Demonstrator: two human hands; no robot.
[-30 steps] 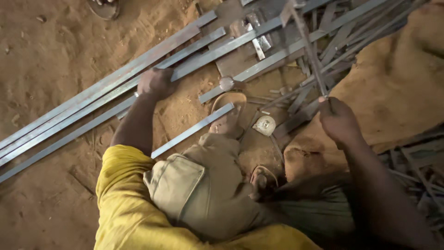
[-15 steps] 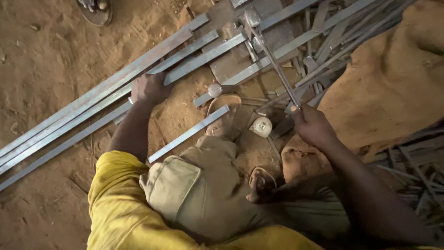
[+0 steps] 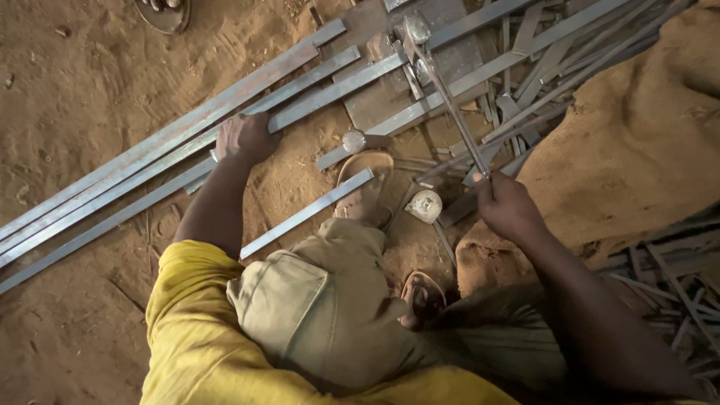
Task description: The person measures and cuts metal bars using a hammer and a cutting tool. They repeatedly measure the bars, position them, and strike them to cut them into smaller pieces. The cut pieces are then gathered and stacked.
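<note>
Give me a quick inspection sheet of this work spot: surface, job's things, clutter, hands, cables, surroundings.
Surface: sandy dirt ground, with a flat metal plate lying on it.
Job's things: long flat metal strips; a hammer with its head down on the plate.
Clutter: pile of short metal offcuts; small round pale object; short strip by the sandalled foot.
Hands: left hand gripping a long strip; right hand closed on the hammer handle.
Cables: nothing seen.
Surroundings: brown sacking at right; another sandal at the top edge.
</note>
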